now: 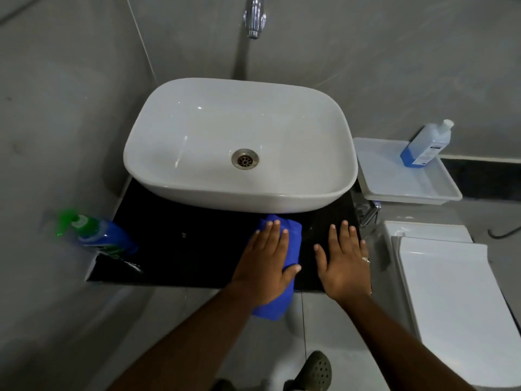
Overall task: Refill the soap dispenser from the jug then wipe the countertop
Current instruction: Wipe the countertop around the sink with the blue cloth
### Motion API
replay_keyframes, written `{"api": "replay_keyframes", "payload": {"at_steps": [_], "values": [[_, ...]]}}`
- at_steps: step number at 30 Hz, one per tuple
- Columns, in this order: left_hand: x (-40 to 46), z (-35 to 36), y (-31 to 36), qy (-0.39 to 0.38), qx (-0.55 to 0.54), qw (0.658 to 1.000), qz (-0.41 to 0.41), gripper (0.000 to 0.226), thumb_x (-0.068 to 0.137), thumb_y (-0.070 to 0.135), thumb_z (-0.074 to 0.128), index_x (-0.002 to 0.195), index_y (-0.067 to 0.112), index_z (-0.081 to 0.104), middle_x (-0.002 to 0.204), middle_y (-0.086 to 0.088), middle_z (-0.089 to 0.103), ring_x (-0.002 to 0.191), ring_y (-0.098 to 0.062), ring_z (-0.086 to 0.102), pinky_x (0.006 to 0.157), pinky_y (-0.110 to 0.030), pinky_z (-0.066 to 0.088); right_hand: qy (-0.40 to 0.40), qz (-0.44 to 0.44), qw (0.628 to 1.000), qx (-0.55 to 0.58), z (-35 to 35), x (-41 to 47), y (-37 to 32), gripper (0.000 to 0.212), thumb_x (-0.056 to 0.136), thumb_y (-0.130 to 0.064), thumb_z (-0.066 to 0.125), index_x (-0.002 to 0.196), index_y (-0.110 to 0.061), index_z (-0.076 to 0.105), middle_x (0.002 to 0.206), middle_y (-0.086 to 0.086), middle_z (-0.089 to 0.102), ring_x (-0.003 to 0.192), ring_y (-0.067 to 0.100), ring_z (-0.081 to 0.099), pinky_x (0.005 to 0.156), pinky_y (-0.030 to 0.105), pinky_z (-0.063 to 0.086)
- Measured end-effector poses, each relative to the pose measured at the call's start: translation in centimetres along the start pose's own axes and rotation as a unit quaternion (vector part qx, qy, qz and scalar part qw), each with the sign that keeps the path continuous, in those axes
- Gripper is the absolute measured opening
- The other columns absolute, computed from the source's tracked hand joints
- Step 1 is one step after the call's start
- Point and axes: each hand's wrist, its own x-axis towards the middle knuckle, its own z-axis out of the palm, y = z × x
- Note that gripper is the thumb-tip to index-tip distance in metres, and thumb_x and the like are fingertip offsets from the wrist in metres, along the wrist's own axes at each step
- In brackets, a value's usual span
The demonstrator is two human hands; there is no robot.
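The left hand [267,258] presses flat, fingers straight, on a blue cloth [284,249] lying on the black desk [183,249] before the white basin [239,142]. The right hand [342,261] rests released, flat beside it. Grey tiled walls surround.

My left hand [266,258] presses the blue cloth [284,238] flat on the black table [180,244]; my right hand [342,259] rests flat beside it.

The black countertop [180,249] is lying open across the lower centre of the frame, while the white basin [197,131] is overhanging it above and a green-capped bottle [95,235] is blocking its lower-left corner.
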Motion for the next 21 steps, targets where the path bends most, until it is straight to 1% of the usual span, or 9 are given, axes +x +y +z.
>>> {"api": "replay_keyframes", "payload": {"at_steps": [2, 4, 6, 7, 8, 11, 14, 18, 21], "values": [[-0.7, -1.1, -1.5, -0.005, -0.046, 0.998, -0.049, 0.073, 0.095, 0.05, 0.033, 0.148, 0.004, 0.013, 0.158, -0.02, 0.011, 0.147, -0.032, 0.009, 0.119, -0.042, 0.008, -0.013, 0.016, 0.999, 0.026, -0.7, -0.1, -0.3, 0.066, 0.097, -0.053, 0.026, 0.15, -0.012, 0.025, 0.159, 0.014, 0.02, 0.149, 0.028, 0.012, 0.121, 0.049, 0.009], [-1.8, -2.0, -3.7, 0.035, -0.037, 0.994, -0.101, 0.068, 0.095, 0.046, 0.028, 0.145, 0.0, 0.025, 0.154, -0.023, 0.025, 0.144, -0.036, 0.021, 0.117, -0.045, 0.017, 0.019, 0.028, 0.996, 0.082, -1.8, -0.7, -1.9, 0.062, 0.097, -0.049, 0.034, 0.146, -0.011, 0.033, 0.154, 0.014, 0.033, 0.145, 0.028, 0.024, 0.119, 0.053, 0.014], [-3.2, -2.2, -6.4, 0.061, 0.001, 0.988, -0.139, 0.069, 0.092, 0.045, 0.024, 0.14, -0.003, 0.037, 0.147, -0.028, 0.035, 0.138, -0.042, 0.032, 0.113, -0.051, 0.026, 0.056, -0.022, 0.991, 0.118, -2.3, -1.5, -6.0, 0.056, 0.095, -0.048, 0.034, 0.137, -0.013, 0.045, 0.143, 0.012, 0.047, 0.136, 0.029, 0.038, 0.115, 0.053, 0.026], [-3.8, -2.1, -7.5, 0.061, 0.017, 0.986, -0.157, 0.071, 0.091, 0.047, 0.022, 0.139, -0.003, 0.038, 0.146, -0.03, 0.035, 0.138, -0.043, 0.032, 0.113, -0.053, 0.027, 0.055, -0.056, 0.989, 0.123, -2.0, -1.8, -8.5, 0.057, 0.094, -0.05, 0.032, 0.136, -0.013, 0.047, 0.143, 0.012, 0.048, 0.136, 0.03, 0.04, 0.114, 0.052, 0.028], [-4.2, -1.8, -8.3, 0.055, 0.03, 0.984, -0.169, 0.075, 0.091, 0.051, 0.018, 0.14, -0.002, 0.037, 0.147, -0.03, 0.033, 0.139, -0.043, 0.03, 0.114, -0.053, 0.024, 0.035, -0.078, 0.989, 0.123, -1.6, -2.0, -10.8, 0.063, 0.093, -0.053, 0.029, 0.14, -0.013, 0.043, 0.147, 0.012, 0.042, 0.139, 0.031, 0.034, 0.117, 0.051, 0.025], [-4.4, -1.0, -9.0, 0.05, 0.044, 0.979, -0.19, 0.077, 0.092, 0.055, 0.01, 0.142, 0.002, 0.036, 0.149, -0.026, 0.033, 0.141, -0.039, 0.029, 0.115, -0.052, 0.02, -0.048, -0.088, 0.992, 0.076, 0.2, -2.1, -13.6, 0.072, 0.096, -0.056, 0.022, 0.152, -0.01, 0.015, 0.162, 0.012, 0.01, 0.15, 0.026, 0.006, 0.12, 0.044, 0.001], [-4.2, -0.4, -9.3, 0.067, 0.046, 0.977, -0.195, 0.069, 0.091, 0.05, 0.026, 0.139, 0.003, 0.04, 0.147, -0.026, 0.037, 0.139, -0.038, 0.033, 0.114, -0.052, 0.024, -0.035, -0.138, 0.989, 0.028, 0.7, -2.5, -9.5, 0.068, 0.097, -0.046, 0.036, 0.15, -0.006, 0.022, 0.159, 0.015, 0.019, 0.148, 0.03, 0.016, 0.12, 0.048, 0.008], [-4.2, -0.3, -9.6, 0.065, 0.044, 0.978, -0.196, 0.068, 0.091, 0.05, 0.027, 0.142, 0.005, 0.037, 0.15, -0.023, 0.034, 0.142, -0.035, 0.028, 0.116, -0.051, 0.02, -0.02, -0.047, 0.999, 0.019, -0.6, 0.1, -0.7, 0.068, 0.096, -0.045, 0.031, 0.15, -0.006, 0.019, 0.159, 0.016, 0.017, 0.148, 0.031, 0.014, 0.12, 0.046, 0.008], [-4.2, -0.1, -9.7, 0.057, 0.042, 0.977, -0.201, 0.069, 0.092, 0.051, 0.025, 0.143, 0.006, 0.035, 0.151, -0.023, 0.032, 0.143, -0.035, 0.025, 0.117, -0.051, 0.018, -0.02, 0.073, 0.997, 0.033, -1.2, 2.9, 1.4, 0.07, 0.099, -0.045, 0.033, 0.151, -0.002, 0.015, 0.16, 0.021, 0.013, 0.148, 0.034, 0.01, 0.121, 0.051, 0.01]]}}
